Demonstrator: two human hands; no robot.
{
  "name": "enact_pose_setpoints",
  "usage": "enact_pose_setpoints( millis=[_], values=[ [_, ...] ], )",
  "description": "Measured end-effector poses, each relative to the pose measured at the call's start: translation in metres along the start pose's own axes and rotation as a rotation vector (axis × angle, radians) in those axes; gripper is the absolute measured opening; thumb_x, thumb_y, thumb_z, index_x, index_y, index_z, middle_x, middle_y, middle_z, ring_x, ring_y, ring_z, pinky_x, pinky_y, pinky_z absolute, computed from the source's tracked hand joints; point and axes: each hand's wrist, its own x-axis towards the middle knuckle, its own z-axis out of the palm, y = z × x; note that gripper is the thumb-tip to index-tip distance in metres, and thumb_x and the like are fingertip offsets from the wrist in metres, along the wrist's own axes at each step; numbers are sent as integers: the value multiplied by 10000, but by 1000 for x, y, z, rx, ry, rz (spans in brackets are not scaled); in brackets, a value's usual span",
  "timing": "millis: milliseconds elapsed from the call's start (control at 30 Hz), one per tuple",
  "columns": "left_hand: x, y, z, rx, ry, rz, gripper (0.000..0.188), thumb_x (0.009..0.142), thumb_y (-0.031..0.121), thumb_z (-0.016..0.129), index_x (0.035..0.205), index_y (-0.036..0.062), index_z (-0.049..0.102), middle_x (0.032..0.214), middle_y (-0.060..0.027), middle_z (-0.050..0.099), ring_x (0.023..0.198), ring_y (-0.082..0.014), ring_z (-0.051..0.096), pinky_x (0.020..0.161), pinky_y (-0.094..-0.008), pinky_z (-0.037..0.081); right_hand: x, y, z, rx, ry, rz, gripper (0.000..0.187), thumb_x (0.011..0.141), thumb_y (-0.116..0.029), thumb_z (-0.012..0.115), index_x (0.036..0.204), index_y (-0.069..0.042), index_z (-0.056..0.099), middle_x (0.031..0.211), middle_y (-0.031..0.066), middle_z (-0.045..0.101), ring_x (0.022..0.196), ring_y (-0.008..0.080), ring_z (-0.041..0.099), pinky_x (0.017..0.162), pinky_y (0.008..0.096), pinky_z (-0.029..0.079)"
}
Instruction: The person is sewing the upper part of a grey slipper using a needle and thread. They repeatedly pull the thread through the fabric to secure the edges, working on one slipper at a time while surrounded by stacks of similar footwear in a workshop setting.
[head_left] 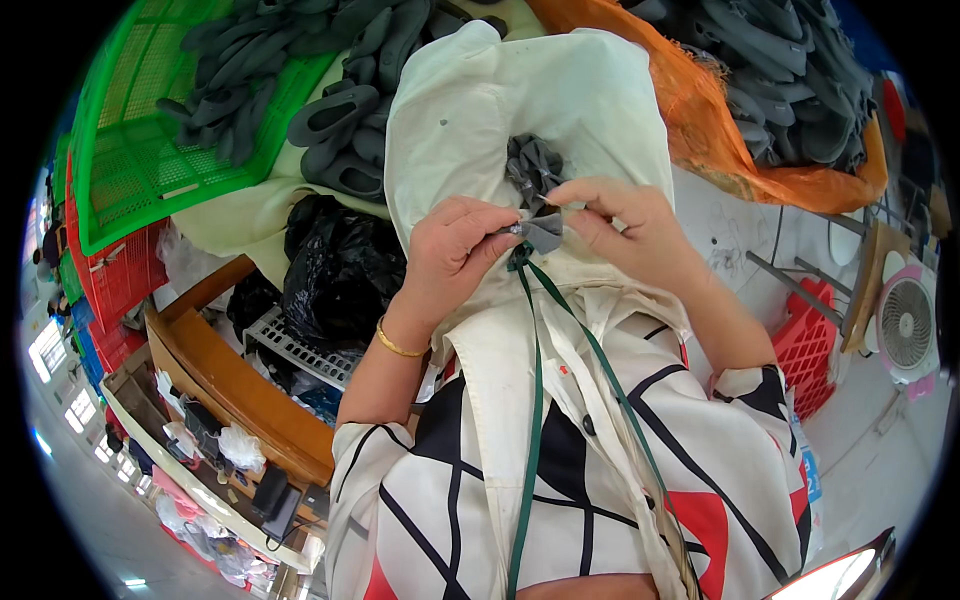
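Observation:
Over my lap, my left hand (460,245) pinches a small, flat grey strap-like piece (543,233) between thumb and fingertips. Close beside it on the right, my right hand (632,228) has its thumb and index finger curled in near the piece's far edge. What those fingertips hold is too small to make out. Just beyond both hands, a little heap of similar dark grey pieces (535,165) rests on the white cloth (440,120) covering my knees. Green apron ties (533,390) run from below the hands toward me.
At the upper left, a green plastic basket (150,190) holds grey foam clogs (335,115), some spilling beside it. An orange sack (700,110) of clogs stands upper right. Black plastic bags (340,270) and a wooden chair (240,380) are left; a white fan (906,320) is right.

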Motion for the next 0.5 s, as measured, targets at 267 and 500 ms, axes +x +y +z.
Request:
enact_pose_setpoints(
  millis=[267,500],
  values=[
    [6,8,-3,222,-21,271,253,729,115,814,970,78,745,963,-44,714,943,-273,648,798,-353,536,0,11,-8,-133,-240,-32,113,912,-66,639,1014,-55,687,760,100,666,634,249,608,605,323,477],
    [6,10,-4,259,-15,297,252,725,122,819,963,83,746,971,-35,718,945,-270,648,793,-345,543,-1,16,-6,-109,-250,-46,133,905,-62,644,1027,-54,698,761,113,673,635,267,627,601,339,483]
  ],
)
